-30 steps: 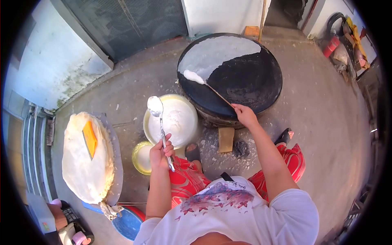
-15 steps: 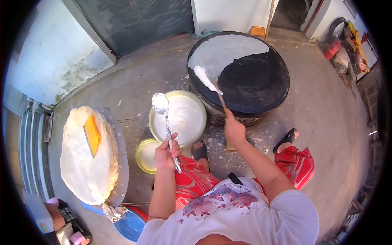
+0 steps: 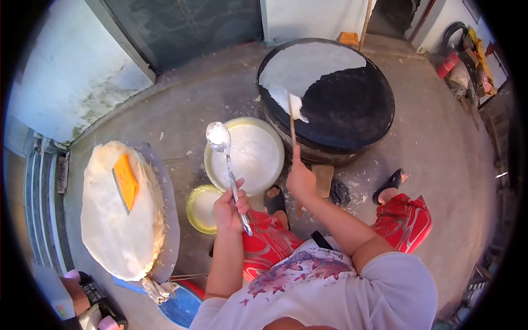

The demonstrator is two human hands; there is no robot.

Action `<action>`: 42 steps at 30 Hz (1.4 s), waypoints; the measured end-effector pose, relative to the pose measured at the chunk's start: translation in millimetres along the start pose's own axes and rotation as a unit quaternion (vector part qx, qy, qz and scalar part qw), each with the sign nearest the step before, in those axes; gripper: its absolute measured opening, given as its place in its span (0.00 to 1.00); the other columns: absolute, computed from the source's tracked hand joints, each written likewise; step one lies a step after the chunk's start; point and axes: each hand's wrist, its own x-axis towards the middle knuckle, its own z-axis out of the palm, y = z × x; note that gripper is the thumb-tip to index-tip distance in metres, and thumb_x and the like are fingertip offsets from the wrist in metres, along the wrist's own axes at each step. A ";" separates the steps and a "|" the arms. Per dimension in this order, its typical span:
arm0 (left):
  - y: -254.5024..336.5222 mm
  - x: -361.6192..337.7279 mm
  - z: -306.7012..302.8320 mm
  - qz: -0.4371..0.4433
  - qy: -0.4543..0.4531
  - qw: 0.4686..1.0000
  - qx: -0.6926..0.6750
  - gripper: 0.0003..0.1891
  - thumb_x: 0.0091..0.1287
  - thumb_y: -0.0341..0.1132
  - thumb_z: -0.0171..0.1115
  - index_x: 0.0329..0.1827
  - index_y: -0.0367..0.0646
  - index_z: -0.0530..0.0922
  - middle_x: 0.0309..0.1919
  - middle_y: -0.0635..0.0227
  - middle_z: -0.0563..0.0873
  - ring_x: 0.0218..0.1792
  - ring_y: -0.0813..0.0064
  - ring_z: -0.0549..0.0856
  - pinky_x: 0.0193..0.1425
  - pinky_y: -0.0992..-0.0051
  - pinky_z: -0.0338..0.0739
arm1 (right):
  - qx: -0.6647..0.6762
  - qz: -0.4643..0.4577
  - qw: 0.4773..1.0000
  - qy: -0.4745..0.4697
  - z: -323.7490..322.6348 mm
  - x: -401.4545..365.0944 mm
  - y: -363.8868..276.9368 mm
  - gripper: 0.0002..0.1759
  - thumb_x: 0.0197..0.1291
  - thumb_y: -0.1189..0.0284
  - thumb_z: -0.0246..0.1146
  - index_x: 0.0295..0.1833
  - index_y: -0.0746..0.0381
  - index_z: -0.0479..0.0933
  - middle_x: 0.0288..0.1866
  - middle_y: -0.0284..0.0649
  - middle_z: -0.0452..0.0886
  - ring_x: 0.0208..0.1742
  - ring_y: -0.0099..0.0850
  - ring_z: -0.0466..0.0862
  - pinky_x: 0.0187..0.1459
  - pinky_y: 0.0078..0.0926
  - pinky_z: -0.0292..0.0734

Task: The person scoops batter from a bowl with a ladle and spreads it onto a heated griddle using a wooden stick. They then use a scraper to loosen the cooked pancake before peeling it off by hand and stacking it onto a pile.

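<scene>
Clenched around the near end of a thin wooden spreader (image 3: 292, 135), the person's right hand (image 3: 301, 180) holds it with the stick running almost straight away from the body. Its batter-coated blade rests on the round black griddle (image 3: 352, 110), near the griddle's left edge, where a pale batter layer (image 3: 308, 66) meets bare black. The left hand (image 3: 234, 204) is fisted on the handle of a long metal ladle (image 3: 231, 170). The ladle's long axis slants away and slightly left, and its white-filled bowl hangs over the left rim of a yellow-rimmed basin of white batter (image 3: 264, 125). A small yellow bowl (image 3: 201, 209) sits just beside the basin. Further left, a tall stack of thin white flatbreads (image 3: 118, 225) carries an orange scraper (image 3: 125, 181). Everything stands on a spattered concrete floor (image 3: 440, 148).
</scene>
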 end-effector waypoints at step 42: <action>-13.0 13.1 11.3 -0.002 -0.010 0.997 0.073 0.17 0.69 0.35 0.38 0.51 0.31 0.68 0.25 0.66 0.70 0.18 0.80 0.65 0.17 0.83 0.61 | -0.099 0.076 0.991 0.054 -45.3 -40.8 114.1 0.41 0.54 0.78 0.48 0.71 0.55 0.35 0.41 0.52 0.75 0.35 0.46 0.80 0.37 0.40 0.76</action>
